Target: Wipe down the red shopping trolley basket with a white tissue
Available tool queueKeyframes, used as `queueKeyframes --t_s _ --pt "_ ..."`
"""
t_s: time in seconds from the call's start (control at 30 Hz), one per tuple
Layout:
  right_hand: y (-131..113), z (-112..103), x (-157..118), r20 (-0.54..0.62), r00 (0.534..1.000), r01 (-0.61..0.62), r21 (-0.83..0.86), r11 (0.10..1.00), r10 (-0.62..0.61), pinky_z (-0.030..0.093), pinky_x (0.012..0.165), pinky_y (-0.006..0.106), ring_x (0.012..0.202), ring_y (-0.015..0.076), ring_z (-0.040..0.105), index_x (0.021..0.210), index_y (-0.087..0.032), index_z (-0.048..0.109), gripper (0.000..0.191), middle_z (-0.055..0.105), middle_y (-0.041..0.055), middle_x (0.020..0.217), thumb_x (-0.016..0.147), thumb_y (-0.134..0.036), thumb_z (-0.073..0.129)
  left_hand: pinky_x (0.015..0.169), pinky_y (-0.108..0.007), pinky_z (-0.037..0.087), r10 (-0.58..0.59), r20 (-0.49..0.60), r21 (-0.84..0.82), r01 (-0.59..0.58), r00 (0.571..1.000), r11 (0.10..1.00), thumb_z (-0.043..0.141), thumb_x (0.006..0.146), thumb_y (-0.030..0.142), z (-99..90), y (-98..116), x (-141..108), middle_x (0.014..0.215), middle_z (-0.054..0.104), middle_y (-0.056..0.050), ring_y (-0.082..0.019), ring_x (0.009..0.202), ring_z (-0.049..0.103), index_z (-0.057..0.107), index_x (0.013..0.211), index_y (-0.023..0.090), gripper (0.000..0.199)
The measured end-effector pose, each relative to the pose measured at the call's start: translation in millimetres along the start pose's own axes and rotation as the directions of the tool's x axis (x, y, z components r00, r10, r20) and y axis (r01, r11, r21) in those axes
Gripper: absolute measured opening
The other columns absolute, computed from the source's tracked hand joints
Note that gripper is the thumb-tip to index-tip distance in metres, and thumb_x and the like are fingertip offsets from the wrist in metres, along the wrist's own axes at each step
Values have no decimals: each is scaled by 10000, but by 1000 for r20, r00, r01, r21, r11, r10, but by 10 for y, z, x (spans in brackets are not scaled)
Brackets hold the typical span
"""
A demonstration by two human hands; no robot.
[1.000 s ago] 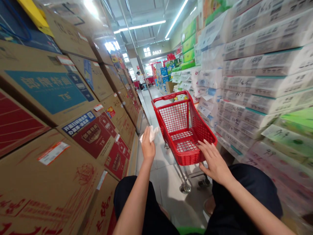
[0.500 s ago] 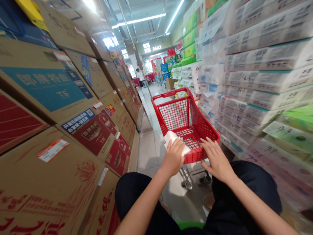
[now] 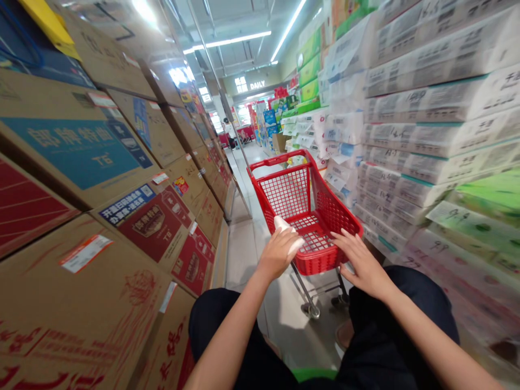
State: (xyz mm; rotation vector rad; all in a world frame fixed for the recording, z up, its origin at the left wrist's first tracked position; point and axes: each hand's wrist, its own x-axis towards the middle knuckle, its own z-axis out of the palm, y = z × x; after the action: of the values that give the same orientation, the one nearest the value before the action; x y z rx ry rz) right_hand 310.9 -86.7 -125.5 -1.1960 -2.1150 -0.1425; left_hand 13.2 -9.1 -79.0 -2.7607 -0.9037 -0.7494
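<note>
A red plastic shopping cart (image 3: 317,261) with mesh sides stands on the floor between my knees. My left hand (image 3: 278,253) is closed on a white cloth (image 3: 293,242) at the cart's near left corner. Part of the cloth sticks out above and beside the fingers. On the near right corner of the rim rests my right hand (image 3: 361,262), its fingers spread and nothing held in it. The cart's basket holds nothing that I can see.
Stacked cardboard boxes (image 3: 81,303) rise close on the left. White wrapped packs with handwritten prices (image 3: 422,103) are piled on the right. A tiled aisle (image 3: 241,246) leads ahead, where a person (image 3: 229,130) is far off. A metal post (image 3: 233,116) stands left of the cart.
My left hand has moved slightly left with the cloth, which now looks more bunched. The view has shifted a little; my right hand stays at the cart's right corner.
</note>
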Motion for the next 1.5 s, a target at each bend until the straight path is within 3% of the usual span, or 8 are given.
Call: queueKeyframes --t_s 0.23,0.37,0.57,0.73,0.83,1.0,1.3,1.5 --pt "-29 -118 129 63 998 -12 -47 999 15 228 1263 588 1569 289 211 1592 -250 293 711 302 92 1681 918 -224 520 1226 -510 377 -43 -99 -32 40 994 999 500 1040 285 179 405 -64 1270 712 -87 -240 1297 601 646 1311 205 318" --pt "-289 54 176 -25 1000 -18 -130 991 15 237 1250 621 1569 339 192 1632 -193 205 833 279 143 1682 894 -296 576 1252 -526 328 -59 -96 -28 57 994 998 471 1027 260 255 551 -102 1481 583 -120 -259 1433 480 498 1487 160 472" --pt "-662 202 201 -15 1000 11 -111 994 -13 277 1250 575 1552 305 260 1655 -184 116 888 296 136 1677 883 -258 548 1293 -447 247 78 60 96 -84 995 992 480 971 170 235 297 -197 1664 344 -80 -208 1578 215 287 1614 167 671" --pt "-614 190 223 15 1000 24 -122 992 -22 244 1263 573 1550 300 267 1657 -172 98 891 300 142 1674 892 -262 545 1298 -457 246 -82 -41 117 87 996 989 433 1011 175 113 -30 -160 1642 386 -63 -188 1563 261 274 1620 188 629" --pt "-612 240 228 -10 1000 -1 -109 994 -1 255 1256 586 1560 318 231 1654 -154 100 896 297 153 1673 889 -276 551 1294 -472 257 -142 -108 97 153 984 983 387 1036 184 116 73 -147 1617 429 -64 -184 1554 287 320 1603 189 571" --pt "-579 245 180 -11 1000 -7 -92 996 6 274 1242 598 1555 321 244 1646 -190 160 846 334 135 1658 894 -269 542 1299 -434 233 49 52 69 -52 997 996 491 1013 259 112 381 -199 1640 389 -63 -191 1565 257 334 1594 169 609" --pt "-524 199 111 10 1000 -6 -102 995 7 258 1241 609 1559 321 233 1648 -209 150 862 319 120 1668 886 -275 546 1290 -459 276 -124 -95 154 138 988 978 408 1031 180 18 -38 -95 1604 449 -67 -184 1530 344 388 1572 183 541" --pt "-533 232 90 -10 1000 -27 -105 994 27 272 1235 607 1558 331 234 1648 -199 151 869 318 133 1666 884 -291 554 1292 -460 265 4 1 85 -4 1000 996 481 1009 258 105 449 -174 1642 380 -86 -216 1562 268 335 1596 152 614"
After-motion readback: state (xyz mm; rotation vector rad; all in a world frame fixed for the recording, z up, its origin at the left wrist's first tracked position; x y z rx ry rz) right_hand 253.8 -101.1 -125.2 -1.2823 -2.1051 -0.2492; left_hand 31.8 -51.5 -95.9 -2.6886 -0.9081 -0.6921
